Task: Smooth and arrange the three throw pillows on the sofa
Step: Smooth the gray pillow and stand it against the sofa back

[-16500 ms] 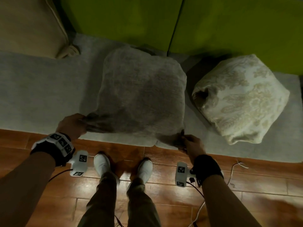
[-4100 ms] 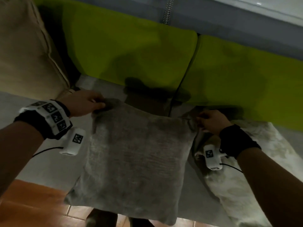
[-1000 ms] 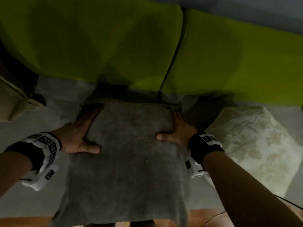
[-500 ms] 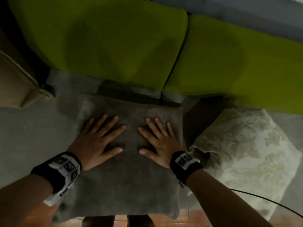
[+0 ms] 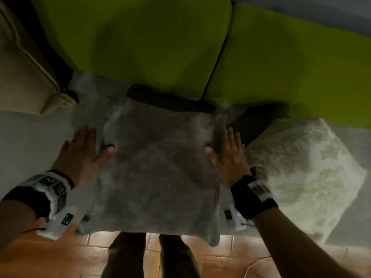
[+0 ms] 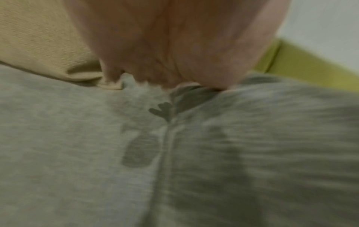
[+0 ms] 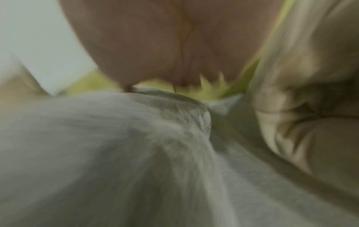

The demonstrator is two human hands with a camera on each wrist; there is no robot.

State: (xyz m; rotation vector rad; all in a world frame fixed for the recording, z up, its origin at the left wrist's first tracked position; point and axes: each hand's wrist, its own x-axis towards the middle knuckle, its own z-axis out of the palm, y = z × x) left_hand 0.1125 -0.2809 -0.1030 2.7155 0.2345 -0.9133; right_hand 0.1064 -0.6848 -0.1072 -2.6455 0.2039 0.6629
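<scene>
A grey plush pillow (image 5: 158, 171) lies flat on the sofa seat (image 5: 30, 133), its near edge hanging over the front. My left hand (image 5: 84, 149) lies flat with straight fingers at the pillow's left edge, thumb on the pillow. My right hand (image 5: 228, 155) lies flat the same way along its right edge. A cream floral pillow (image 5: 305, 173) sits crumpled to the right, close to my right wrist. A beige pillow (image 5: 22, 63) leans at the far left. The left wrist view shows my palm (image 6: 174, 43) over the grey pillow (image 6: 252, 153); the right wrist view shows my palm (image 7: 174, 43) between the grey pillow (image 7: 116, 153) and the floral pillow (image 7: 310, 107).
Two lime-green back cushions (image 5: 140, 41) stand behind the pillows, with a seam between them. Wood-look floor tiles (image 5: 230, 255) and my legs (image 5: 152, 255) are below the seat's front edge. A thin cable (image 5: 259, 263) trails on the floor at the right.
Both hands slid apart from the middle of the grey pillow's top out to its left and right edges. The pillow stays flat on the seat.
</scene>
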